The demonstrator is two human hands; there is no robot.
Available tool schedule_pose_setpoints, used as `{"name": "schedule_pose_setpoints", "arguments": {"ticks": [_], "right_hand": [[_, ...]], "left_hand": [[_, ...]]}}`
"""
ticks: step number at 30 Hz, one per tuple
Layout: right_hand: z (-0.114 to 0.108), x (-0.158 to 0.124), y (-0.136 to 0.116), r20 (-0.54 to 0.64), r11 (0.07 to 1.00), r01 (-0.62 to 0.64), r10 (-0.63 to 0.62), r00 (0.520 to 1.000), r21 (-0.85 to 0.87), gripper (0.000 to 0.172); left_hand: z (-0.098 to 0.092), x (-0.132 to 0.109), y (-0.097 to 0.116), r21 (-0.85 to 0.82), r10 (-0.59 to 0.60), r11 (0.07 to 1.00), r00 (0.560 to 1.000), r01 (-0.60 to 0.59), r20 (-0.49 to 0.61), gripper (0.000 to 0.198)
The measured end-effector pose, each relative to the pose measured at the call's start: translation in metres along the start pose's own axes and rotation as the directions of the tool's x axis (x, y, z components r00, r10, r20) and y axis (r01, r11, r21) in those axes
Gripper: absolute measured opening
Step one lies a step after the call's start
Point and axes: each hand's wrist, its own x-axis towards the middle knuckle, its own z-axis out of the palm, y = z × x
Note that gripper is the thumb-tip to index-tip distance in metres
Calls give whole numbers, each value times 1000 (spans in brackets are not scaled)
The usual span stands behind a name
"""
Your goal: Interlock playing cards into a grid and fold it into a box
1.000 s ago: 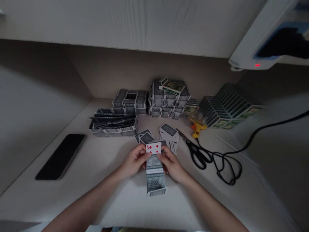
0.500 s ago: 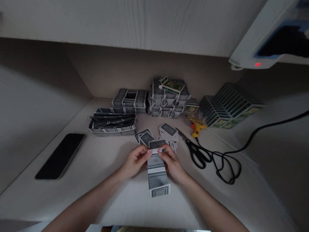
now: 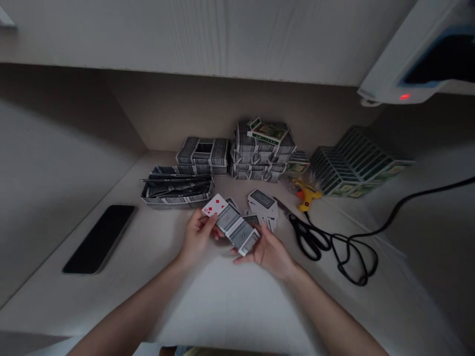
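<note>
A joined strip of playing cards (image 3: 237, 231) with grey patterned backs slants over the desk, one end showing a red diamond face. My left hand (image 3: 196, 236) grips it near that red end, thumb on top. At the lower right end of the strip is my right hand (image 3: 273, 253), its fingers spread and partly behind the cards; I cannot tell whether they touch. Just beyond, loose playing cards (image 3: 263, 199) lie in a small pile, partly covered by the strip.
Behind stand an open card-built box (image 3: 178, 200) with folded cards inside and stacked card-built cases (image 3: 263, 153). To the right lie black-handled scissors (image 3: 309, 240), a yellow glue gun (image 3: 308, 195), a looped cable (image 3: 356, 237) and card packs (image 3: 356, 165). A phone (image 3: 99, 240) lies left.
The strip has turned from upright in view to a slant, its face-marked end swinging up and left with my left hand. My right hand has loosened its pinch and moved to the lower end.
</note>
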Motion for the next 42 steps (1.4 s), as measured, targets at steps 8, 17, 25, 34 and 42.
{"name": "schedule_pose_setpoints", "arguments": {"ticks": [8, 17, 25, 34, 42], "right_hand": [[-9, 7, 9, -206, 960, 119, -174, 963, -253, 36], [-16, -1, -13, -181, 901, 127, -219, 959, -415, 30], [-10, -1, -8, -120, 873, 88, -165, 979, -480, 34], [-11, -2, -8, -99, 851, 84, -158, 982, -519, 33], [-10, -2, -8, -99, 862, 69, -136, 986, -502, 32]], "left_hand": [[0, -3, 4, 30, -3, 1000, 998, 1, 64, 21], [-11, 1, 2, -328, -161, 902, 925, 279, 345, 29], [-9, -6, 5, -283, -245, 846, 800, 453, 548, 43], [-16, -6, 3, -277, -184, 816, 682, 507, 708, 41], [-17, -7, 8, -206, -230, 854, 701, 478, 674, 32]]}}
